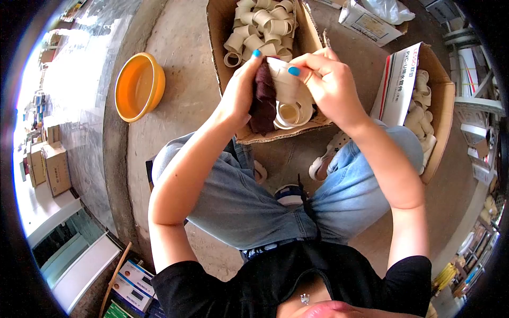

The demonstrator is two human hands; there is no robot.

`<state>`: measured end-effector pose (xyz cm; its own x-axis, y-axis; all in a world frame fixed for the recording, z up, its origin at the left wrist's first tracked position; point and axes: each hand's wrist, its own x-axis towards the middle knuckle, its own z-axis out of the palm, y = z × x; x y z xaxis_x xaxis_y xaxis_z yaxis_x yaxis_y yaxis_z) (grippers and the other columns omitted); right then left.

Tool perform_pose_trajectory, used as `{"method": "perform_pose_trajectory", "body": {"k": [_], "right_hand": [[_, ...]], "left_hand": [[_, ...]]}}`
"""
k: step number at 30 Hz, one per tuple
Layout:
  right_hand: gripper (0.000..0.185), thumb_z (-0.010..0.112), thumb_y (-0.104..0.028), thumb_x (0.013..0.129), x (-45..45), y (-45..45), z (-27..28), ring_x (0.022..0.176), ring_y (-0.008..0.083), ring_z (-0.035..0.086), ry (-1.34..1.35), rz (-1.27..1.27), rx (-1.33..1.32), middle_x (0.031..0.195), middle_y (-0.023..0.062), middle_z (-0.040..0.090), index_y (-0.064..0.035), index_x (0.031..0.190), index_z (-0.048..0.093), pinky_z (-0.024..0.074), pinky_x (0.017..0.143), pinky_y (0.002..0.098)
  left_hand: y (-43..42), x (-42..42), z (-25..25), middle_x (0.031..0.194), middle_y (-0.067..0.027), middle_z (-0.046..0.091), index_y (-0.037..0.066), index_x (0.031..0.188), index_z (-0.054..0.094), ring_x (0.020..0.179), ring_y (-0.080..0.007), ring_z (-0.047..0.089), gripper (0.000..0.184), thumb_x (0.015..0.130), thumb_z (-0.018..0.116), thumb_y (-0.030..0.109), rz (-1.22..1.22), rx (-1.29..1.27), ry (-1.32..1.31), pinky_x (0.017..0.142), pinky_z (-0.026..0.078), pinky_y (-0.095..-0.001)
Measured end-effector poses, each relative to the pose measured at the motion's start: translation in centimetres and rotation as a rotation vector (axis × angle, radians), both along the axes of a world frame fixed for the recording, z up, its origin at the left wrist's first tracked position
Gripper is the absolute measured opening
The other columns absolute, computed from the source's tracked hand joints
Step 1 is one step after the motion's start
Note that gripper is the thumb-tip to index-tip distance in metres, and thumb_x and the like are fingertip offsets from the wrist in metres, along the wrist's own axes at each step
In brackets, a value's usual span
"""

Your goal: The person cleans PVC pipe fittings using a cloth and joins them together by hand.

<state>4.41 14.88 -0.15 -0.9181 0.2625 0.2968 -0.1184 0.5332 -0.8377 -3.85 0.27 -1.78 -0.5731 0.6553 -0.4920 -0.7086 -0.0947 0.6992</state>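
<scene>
Concrete floor (180, 47) underlies all. Left hand (239, 94) clamps maroon cloth (263, 103); right hand (330, 85) pinches white pipe fitting (285, 82) against it, over fittings box (215, 45) at 12 o'clock. Orange basin (158, 87) sits at 10, PVC-U carton (398, 79) at 2.

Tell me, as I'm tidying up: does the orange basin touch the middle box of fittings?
No, concrete floor shows between the orange basin and the box of fittings.
</scene>
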Motion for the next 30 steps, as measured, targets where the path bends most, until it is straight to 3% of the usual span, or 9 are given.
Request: {"method": "perform_pose_trajectory", "body": {"k": [6,7,10,11,14,16,20,26,30], "right_hand": [[0.009,0.061,-0.008,0.075,0.0,-0.8,-1.0,0.071,0.0287,0.061,0.091,-0.122,0.152,0.073,0.0142,0.062,-0.0041,0.08,0.067,0.047,0.066,0.0364],[0.012,0.057,-0.007,0.076,0.0,-1.0,-1.0,0.07,0.0311,0.061,0.031,-0.135,0.081,0.075,0.0166,0.063,-0.002,0.08,0.067,0.0468,0.065,0.0365],[0.015,0.053,-0.005,0.076,-0.9,-0.3,-3.6,0.069,0.0317,0.061,-0.22,-0.228,-0.187,0.077,0.0184,0.063,-0.003,0.081,0.067,0.0461,0.063,0.0366],[0.018,0.051,-0.005,0.075,-1.0,0.6,-4.9,0.067,0.0299,0.06,-0.28,-0.204,-0.421,0.077,0.0175,0.064,-0.001,0.081,0.067,0.0448,0.063,0.0353],[0.02,0.048,-0.003,0.077,-0.8,0.6,-3.8,0.068,0.017,0.054,-0.355,-0.273,-1.061,0.075,0.0111,0.063,0.005,0.085,0.064,0.0418,0.066,0.0302],[0.019,0.048,-0.003,0.078,-0.5,0.0,-2.8,0.069,0.015,0.053,-0.408,-0.257,-0.932,0.074,0.0101,0.062,0.0044,0.086,0.064,0.0413,0.066,0.0291],[0.018,0.05,-0.006,0.082,-0.3,-1.0,-2.3,0.066,0.013,0.053,-0.273,-0.09,-0.723,0.072,0.0108,0.063,0.0064,0.085,0.063,0.0425,0.063,0.0285],[0.016,0.053,-0.005,0.083,0.5,-1.9,-1.4,0.069,0.0136,0.058,-0.053,-0.055,-0.522,0.077,0.0138,0.065,0.0078,0.087,0.062,0.0444,0.063,0.0289],[0.015,0.06,0.0,0.074,1.3,-0.9,-0.9,0.072,0.0225,0.062,0.048,0.178,-0.181,0.078,0.0146,0.064,0.007,0.087,0.063,0.0472,0.068,0.0275]], "left_hand": [[0.9,1.8,0.4,0.085,-0.0119,0.062,0.005,0.113,0.054,0.078,-0.0145,0.057,0.027,0.094,0.044,0.021,0.089,-0.574,1.15,0.073,0.047,-0.0325],[1.1,2.0,0.3,0.079,-0.0163,0.061,0.007,0.115,0.052,0.072,-0.0215,0.06,0.025,0.093,0.045,0.017,0.095,-0.589,1.243,0.069,0.048,-0.0341],[1.6,2.7,-0.2,0.111,-0.0243,0.054,-0.004,0.119,0.047,0.107,-0.0398,0.05,0.041,0.078,0.048,0.003,0.013,-0.355,1.937,0.097,0.037,-0.0439],[1.6,3.8,0.0,0.124,-0.025,0.044,-0.009,0.121,0.042,0.118,-0.0406,0.04,0.054,0.069,0.051,0.002,-0.186,-0.388,1.912,0.104,0.027,-0.0473],[1.6,4.3,-1.6,0.13,-0.0209,0.039,-0.005,0.13,0.034,0.121,-0.0377,0.037,0.063,0.071,0.052,0.009,-0.344,-0.698,2.152,0.1,0.033,-0.0431],[1.5,3.2,-1.8,0.121,-0.018,0.045,-0.002,0.129,0.036,0.112,-0.033,0.044,0.061,0.073,0.053,0.014,-0.265,-0.783,2.286,0.094,0.038,-0.0399],[1.5,2.1,-1.1,0.107,-0.0178,0.051,-0.003,0.119,0.04,0.098,-0.0338,0.05,0.055,0.068,0.059,0.007,-0.122,-0.748,2.092,0.087,0.041,-0.0406],[0.5,0.2,1.2,0.096,-0.018,0.057,0.004,0.116,0.044,0.091,-0.0366,0.056,0.068,0.057,0.076,0.018,-0.233,-0.521,1.672,0.081,0.045,-0.041],[-1.4,-2.3,1.9,0.089,-0.0122,0.063,-0.002,0.111,0.05,0.083,-0.0206,0.06,0.071,0.053,0.082,0.026,-0.506,-0.301,1.089,0.077,0.047,-0.0306]]}}
